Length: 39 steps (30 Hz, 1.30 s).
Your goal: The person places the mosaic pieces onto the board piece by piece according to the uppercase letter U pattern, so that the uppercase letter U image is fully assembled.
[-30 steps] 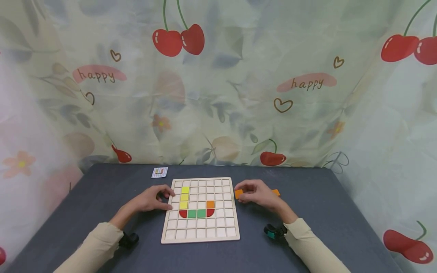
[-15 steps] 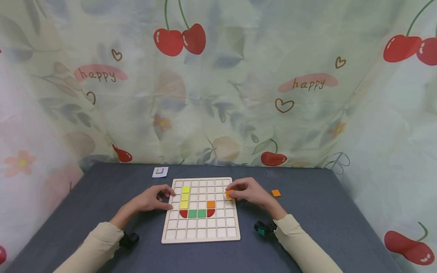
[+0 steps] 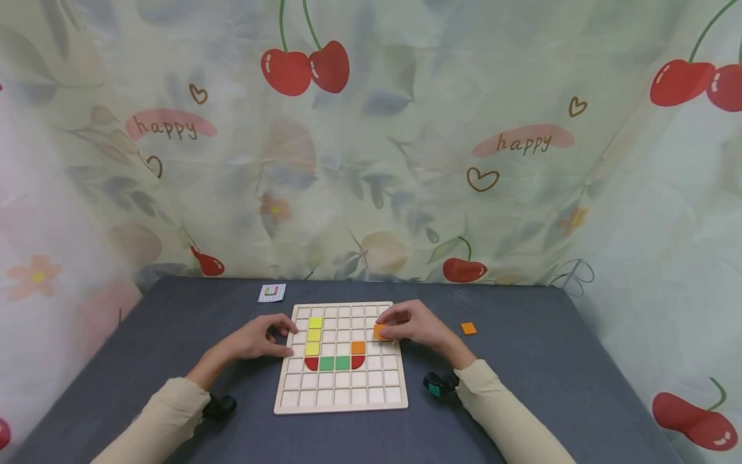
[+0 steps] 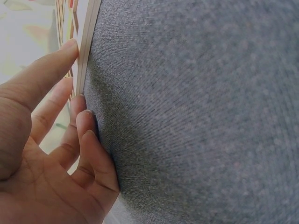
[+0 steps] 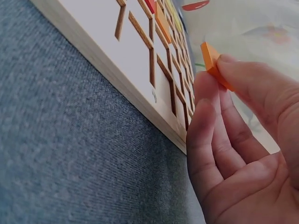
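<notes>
Over the right part of a wooden grid board [image 3: 341, 397], my right hand [image 3: 418, 327] pinches an orange square tile [image 5: 211, 61] between thumb and fingers, tilted and off the board in the right wrist view. My left hand [image 3: 261, 336] rests at the board's left edge, thumb and fingertips touching it in the left wrist view. Set in the grid are several yellow tiles [image 3: 313, 335] in a column, two green tiles [image 3: 327, 363], a rounded red tile [image 3: 311, 364] at the left end, another red tile [image 3: 357, 361] at the right and an orange tile [image 3: 358, 348] above it.
A loose orange tile [image 3: 468, 328] lies on the dark tabletop [image 3: 498, 412] right of the board. A small printed card [image 3: 272, 293] with a coloured grid pattern lies behind the board's left corner. A patterned curtain [image 3: 371, 161] closes off the back and sides.
My right hand has carried the orange tile leftward from beside the board to above its right columns. The left hand and the board have stayed in place.
</notes>
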### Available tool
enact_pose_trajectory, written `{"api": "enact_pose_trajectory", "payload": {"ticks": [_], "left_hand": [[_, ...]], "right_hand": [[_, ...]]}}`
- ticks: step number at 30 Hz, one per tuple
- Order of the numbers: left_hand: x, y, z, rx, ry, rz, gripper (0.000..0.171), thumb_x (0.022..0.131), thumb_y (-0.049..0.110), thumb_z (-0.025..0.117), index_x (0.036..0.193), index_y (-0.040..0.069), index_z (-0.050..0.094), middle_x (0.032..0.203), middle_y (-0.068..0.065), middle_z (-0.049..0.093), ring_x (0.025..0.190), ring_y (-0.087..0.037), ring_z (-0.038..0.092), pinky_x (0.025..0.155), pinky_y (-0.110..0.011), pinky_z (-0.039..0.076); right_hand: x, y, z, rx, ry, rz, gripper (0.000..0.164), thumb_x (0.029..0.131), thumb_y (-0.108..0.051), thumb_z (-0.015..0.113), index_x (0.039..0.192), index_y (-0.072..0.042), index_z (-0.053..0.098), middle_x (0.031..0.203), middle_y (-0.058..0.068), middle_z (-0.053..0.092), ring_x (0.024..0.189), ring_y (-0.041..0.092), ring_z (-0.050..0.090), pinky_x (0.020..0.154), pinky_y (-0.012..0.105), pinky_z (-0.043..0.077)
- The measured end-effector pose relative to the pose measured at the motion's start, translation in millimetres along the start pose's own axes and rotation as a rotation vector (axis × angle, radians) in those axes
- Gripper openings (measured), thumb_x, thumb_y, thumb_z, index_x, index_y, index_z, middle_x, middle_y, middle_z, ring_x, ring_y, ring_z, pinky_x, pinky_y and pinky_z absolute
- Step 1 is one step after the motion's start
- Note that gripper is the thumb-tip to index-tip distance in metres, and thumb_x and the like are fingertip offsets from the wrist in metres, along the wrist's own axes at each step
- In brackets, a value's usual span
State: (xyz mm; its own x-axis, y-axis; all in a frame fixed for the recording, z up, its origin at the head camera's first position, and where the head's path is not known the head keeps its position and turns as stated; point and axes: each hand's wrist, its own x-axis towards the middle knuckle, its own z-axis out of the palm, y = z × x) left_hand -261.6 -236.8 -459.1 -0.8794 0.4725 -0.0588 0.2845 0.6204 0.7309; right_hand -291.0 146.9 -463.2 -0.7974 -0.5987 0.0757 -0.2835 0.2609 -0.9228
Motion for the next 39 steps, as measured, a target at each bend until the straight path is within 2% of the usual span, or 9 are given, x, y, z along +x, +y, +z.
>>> {"api": "enact_pose_trajectory", "payload": {"ticks": [8, 14, 19, 29, 34, 39], "left_hand": [[-0.2, -0.7, 0.2, 0.005, -0.002, 0.014, 0.036, 0.084, 0.016, 0.085, 0.114, 0.006, 0.067, 0.102, -0.007, 0.055, 0.091, -0.025, 0.051, 0.073, -0.033, 0.042], [-0.8, -0.5, 0.1, 0.012, -0.005, 0.016, 0.036, 0.085, 0.015, 0.085, 0.114, 0.005, 0.067, 0.101, -0.006, 0.055, 0.091, -0.025, 0.051, 0.073, -0.033, 0.042], [-0.1, -0.6, 0.0, 0.006, -0.003, 0.018, 0.036, 0.085, 0.015, 0.085, 0.115, 0.005, 0.067, 0.101, -0.007, 0.056, 0.091, -0.025, 0.051, 0.074, -0.034, 0.042], [-0.2, 0.2, -0.3, -0.014, -0.003, 0.003, 0.037, 0.085, 0.015, 0.085, 0.116, 0.006, 0.068, 0.103, -0.008, 0.056, 0.091, -0.026, 0.051, 0.074, -0.036, 0.041], [-0.4, 0.0, -0.6, -0.013, -0.006, 0.018, 0.036, 0.085, 0.015, 0.085, 0.116, 0.006, 0.067, 0.103, -0.008, 0.056, 0.092, -0.026, 0.051, 0.075, -0.035, 0.042], [-0.1, -1.0, -0.8, -0.010, -0.007, 0.028, 0.036, 0.085, 0.015, 0.085, 0.116, 0.005, 0.067, 0.102, -0.008, 0.056, 0.092, -0.026, 0.051, 0.075, -0.034, 0.043]], "right_hand": [[6, 4, 3, 0.011, -0.021, -0.027, 0.021, 0.090, -0.008, 0.079, 0.110, -0.002, 0.076, 0.098, 0.012, 0.074, 0.079, 0.033, 0.067, 0.067, 0.037, 0.055], [12, 4, 6, -0.015, -0.033, -0.048, 0.022, 0.090, -0.009, 0.079, 0.111, -0.001, 0.076, 0.103, 0.010, 0.073, 0.080, 0.026, 0.067, 0.067, 0.035, 0.054], [18, 2, 10, -0.049, -0.027, -0.049, 0.019, 0.090, -0.009, 0.079, 0.109, -0.003, 0.077, 0.103, 0.005, 0.074, 0.083, 0.021, 0.068, 0.072, 0.033, 0.054], [32, 2, 18, -0.110, -0.035, -0.090, 0.017, 0.091, -0.010, 0.078, 0.107, -0.004, 0.077, 0.100, 0.004, 0.074, 0.088, 0.020, 0.068, 0.079, 0.034, 0.053], [38, 3, 20, -0.094, -0.046, -0.055, 0.017, 0.091, -0.009, 0.078, 0.107, -0.004, 0.077, 0.094, 0.001, 0.074, 0.082, 0.020, 0.069, 0.072, 0.034, 0.055], [40, 2, 23, -0.050, -0.053, -0.017, 0.016, 0.091, -0.007, 0.078, 0.107, -0.003, 0.077, 0.089, 0.004, 0.074, 0.074, 0.026, 0.070, 0.067, 0.037, 0.057]]}}
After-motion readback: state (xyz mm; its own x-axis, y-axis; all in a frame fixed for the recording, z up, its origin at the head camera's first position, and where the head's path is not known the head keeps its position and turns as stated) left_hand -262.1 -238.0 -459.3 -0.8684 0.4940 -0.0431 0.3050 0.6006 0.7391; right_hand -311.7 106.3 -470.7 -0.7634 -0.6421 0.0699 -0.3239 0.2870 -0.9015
